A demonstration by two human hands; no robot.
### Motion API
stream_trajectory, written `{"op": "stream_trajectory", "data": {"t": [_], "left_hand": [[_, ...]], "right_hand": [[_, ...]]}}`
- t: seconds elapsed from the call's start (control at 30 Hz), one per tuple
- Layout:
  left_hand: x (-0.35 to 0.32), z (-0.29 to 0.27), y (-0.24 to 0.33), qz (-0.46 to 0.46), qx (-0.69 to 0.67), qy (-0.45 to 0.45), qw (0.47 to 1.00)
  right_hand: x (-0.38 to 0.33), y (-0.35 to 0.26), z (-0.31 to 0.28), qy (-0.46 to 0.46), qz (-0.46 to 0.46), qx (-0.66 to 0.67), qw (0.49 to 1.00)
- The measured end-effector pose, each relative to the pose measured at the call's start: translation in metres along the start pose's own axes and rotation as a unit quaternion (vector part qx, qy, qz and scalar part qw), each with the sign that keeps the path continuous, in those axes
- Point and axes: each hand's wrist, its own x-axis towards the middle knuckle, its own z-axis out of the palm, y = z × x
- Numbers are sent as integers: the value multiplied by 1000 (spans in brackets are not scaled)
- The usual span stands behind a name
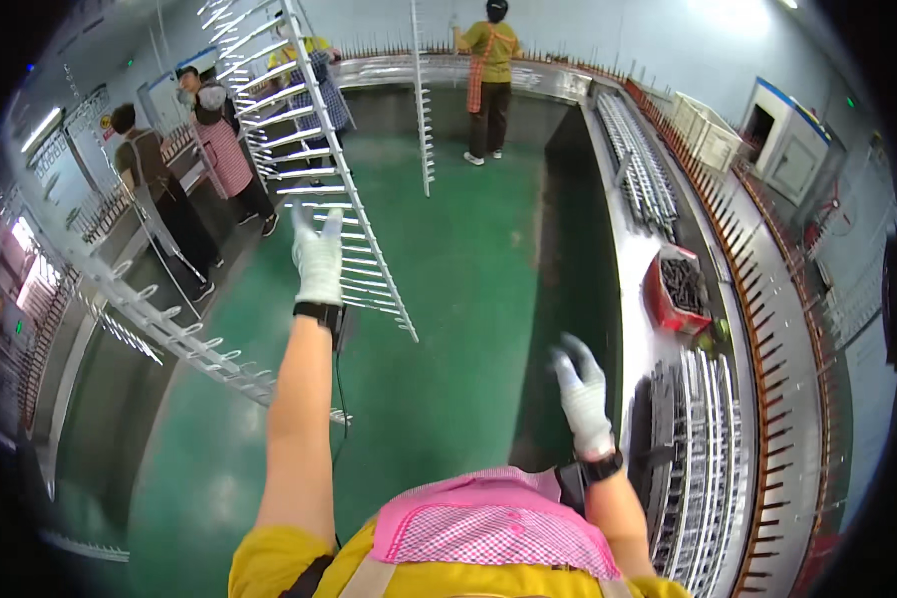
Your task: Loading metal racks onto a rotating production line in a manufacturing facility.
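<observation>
My left hand (317, 261), in a white glove, reaches up and forward with its fingers apart. It is at the lower part of a hanging silver rack (335, 149) with a long rail and rows of prongs. I cannot tell whether the fingertips touch the prongs. My right hand (584, 401), also gloved in white, is raised beside the right-hand bench with its fingers spread and slightly blurred. It holds nothing. Nearest to it lies a pile of silver pronged racks (703, 439) on the bench.
On the right bench (636, 344) stands a red box (656, 295) of small dark pieces, with more racks (636, 159) beyond. A line of upright brown pins (757, 369) runs alongside. Another hanging rack (184, 344) slants at left. Several people work at the back and left; the floor (458, 299) is green.
</observation>
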Motion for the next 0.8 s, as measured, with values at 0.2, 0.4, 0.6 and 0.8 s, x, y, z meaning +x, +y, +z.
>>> {"op": "stream_trajectory", "data": {"t": [0.2,0.4,0.6,0.8], "left_hand": [[76,58,-16,-39,187,54,980],[115,85,-56,33,-77,86,993],[138,66,-8,20,-160,99,982],[112,54,20,-20,-366,-109,924]], "right_hand": [[-28,58,-15,77,139,13,987],[-23,62,3,117,190,-2,975],[-5,50,23,144,167,-36,975],[9,63,51,82,172,-185,964]]}}
